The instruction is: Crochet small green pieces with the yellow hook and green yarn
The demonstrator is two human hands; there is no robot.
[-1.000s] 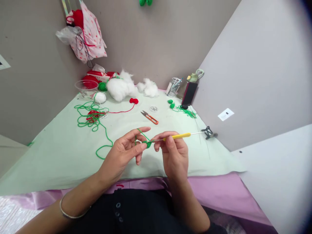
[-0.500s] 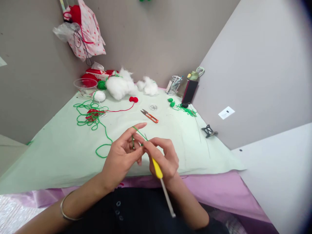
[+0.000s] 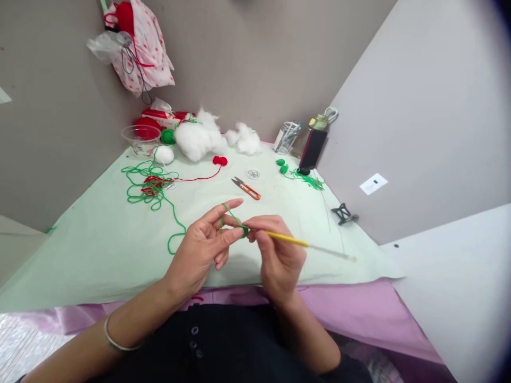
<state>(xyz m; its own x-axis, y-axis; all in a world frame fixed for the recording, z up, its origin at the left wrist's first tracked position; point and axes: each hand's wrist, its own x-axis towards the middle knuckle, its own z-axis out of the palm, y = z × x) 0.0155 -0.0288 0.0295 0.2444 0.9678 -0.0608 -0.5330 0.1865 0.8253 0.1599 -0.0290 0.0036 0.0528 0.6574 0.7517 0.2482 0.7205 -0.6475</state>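
The left hand (image 3: 205, 242) is half spread, its thumb and a finger pinching a small green piece (image 3: 245, 232), its forefinger raised under green yarn (image 3: 231, 214). The right hand (image 3: 281, 255) is curled around the yellow handle of a hook (image 3: 287, 238), its fingertips just beside the green piece; the hook's rear end points between three and four o'clock. The green piece sits between both hands, above the table (image 3: 99, 250).

Clock directions here run from the green piece. At ten lies a tangle (image 3: 154, 185) of green and red yarn. Between ten and eleven stands a clear tub (image 3: 138, 152); whether the red ball (image 3: 147, 129) is inside or behind it, I cannot tell. At eleven, a tissue (image 3: 162, 105) sticks up from its box (image 3: 165, 122), and above it hangs a spotted bag (image 3: 155, 64) with a red yarn ball (image 3: 124, 18) at its mouth. At twelve, beyond the snips (image 3: 251, 192), a clear dish (image 3: 253, 174) holds bits too small to tell. At one, a clear cup (image 3: 284, 143) holds pens (image 3: 294, 129), beside a green bottle (image 3: 318, 122).
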